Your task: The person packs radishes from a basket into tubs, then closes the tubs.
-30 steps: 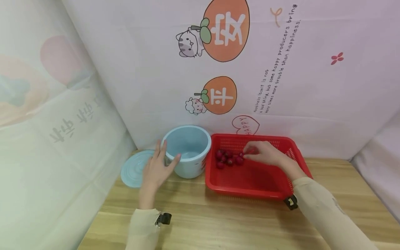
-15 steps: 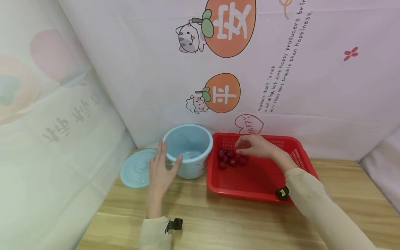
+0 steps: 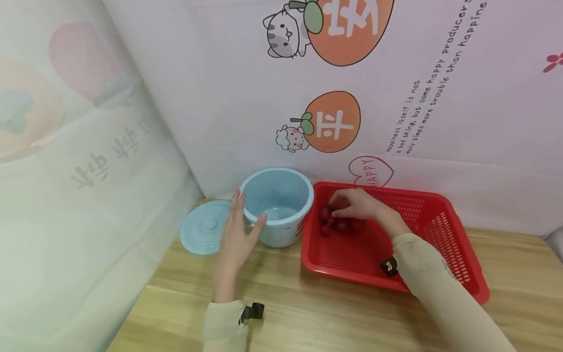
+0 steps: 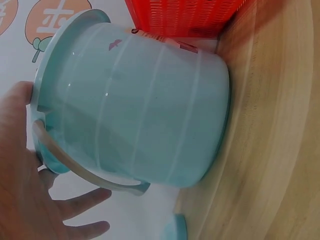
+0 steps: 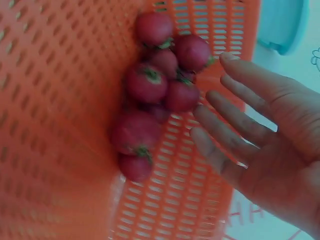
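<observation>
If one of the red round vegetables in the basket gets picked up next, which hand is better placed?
Probably the right hand: it reaches inside the basket, empty, fingers right by the red vegetables. The left hand is outside, by the blue bucket.

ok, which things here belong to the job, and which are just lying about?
Likely the job:
- left hand, at the bucket
- right hand, beside the red produce
- blue bucket
- red basket

Likely just there:
- blue lid
- printed cloth
</observation>
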Tool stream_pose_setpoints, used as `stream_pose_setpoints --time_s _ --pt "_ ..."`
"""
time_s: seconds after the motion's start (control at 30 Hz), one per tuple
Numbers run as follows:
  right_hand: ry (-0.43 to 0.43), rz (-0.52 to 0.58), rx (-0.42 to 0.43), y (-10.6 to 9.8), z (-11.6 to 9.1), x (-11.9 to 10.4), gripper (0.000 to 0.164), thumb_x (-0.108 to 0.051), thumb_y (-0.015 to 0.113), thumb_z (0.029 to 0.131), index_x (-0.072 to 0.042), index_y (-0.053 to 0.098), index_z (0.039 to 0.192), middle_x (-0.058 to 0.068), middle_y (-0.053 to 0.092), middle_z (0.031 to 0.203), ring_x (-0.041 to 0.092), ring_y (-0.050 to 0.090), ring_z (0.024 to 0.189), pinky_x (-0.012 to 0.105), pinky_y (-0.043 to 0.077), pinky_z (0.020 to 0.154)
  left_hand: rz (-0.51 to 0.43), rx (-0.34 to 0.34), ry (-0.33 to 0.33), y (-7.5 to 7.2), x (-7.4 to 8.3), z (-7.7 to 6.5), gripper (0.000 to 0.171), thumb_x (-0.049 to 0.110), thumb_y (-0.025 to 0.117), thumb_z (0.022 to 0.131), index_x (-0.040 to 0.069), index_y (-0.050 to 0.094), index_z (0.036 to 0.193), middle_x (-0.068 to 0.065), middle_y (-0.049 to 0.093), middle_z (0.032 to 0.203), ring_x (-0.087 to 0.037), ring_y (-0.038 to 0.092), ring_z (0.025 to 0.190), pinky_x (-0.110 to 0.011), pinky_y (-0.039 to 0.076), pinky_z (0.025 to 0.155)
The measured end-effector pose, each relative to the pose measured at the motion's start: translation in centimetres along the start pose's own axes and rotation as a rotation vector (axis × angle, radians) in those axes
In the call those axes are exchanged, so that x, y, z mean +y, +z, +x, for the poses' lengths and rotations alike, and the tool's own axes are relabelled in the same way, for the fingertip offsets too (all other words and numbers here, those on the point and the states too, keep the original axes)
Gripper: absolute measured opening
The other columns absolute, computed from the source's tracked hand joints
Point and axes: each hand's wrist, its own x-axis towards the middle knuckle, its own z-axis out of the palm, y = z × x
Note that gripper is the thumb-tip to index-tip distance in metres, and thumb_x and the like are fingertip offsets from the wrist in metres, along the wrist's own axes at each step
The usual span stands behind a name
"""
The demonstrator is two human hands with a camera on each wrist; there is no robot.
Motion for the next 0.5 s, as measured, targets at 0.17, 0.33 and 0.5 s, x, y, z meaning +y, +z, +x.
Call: stream_pose_setpoints --time_s 0.17,0.33,0.5 --pt "0.031 0.001 -0.039 0.7 -0.3 0.2 0.043 -0.012 0.081 0.093 -0.001 0.069 0.133 0.015 0.071 0.124 0.036 0.065 0.113 0.057 0.054 0.102 -0.041 0.013 0.019 0.4 0.2 0.0 0.088 0.064 0.054 0.103 0.021 0.016 0.171 0.008 0.003 0.178 -0.042 0.027 0.156 -0.070 0.030 0.118" --pt "0.061 -0.015 -0.034 1.4 -0.1 0.4 0.033 -0.003 0.079 0.093 0.000 0.071 0.125 0.015 0.072 0.113 0.030 0.064 0.100 0.051 0.058 0.095 -0.054 0.032 0.032 0.3 0.1 0.0 0.087 0.059 0.056 0.104 0.019 0.018 0.171 0.006 0.004 0.178 -0.043 0.028 0.155 -0.070 0.030 0.117" --pt "0.076 -0.084 -0.001 2.2 0.6 0.5 0.022 -0.003 0.079 0.093 0.001 0.074 0.114 0.012 0.072 0.101 0.027 0.063 0.092 0.048 0.058 0.090 -0.043 0.029 0.038 0.4 -0.2 0.2 0.087 0.059 0.056 0.104 0.017 0.019 0.170 0.005 0.005 0.178 -0.045 0.030 0.154 -0.071 0.030 0.116"
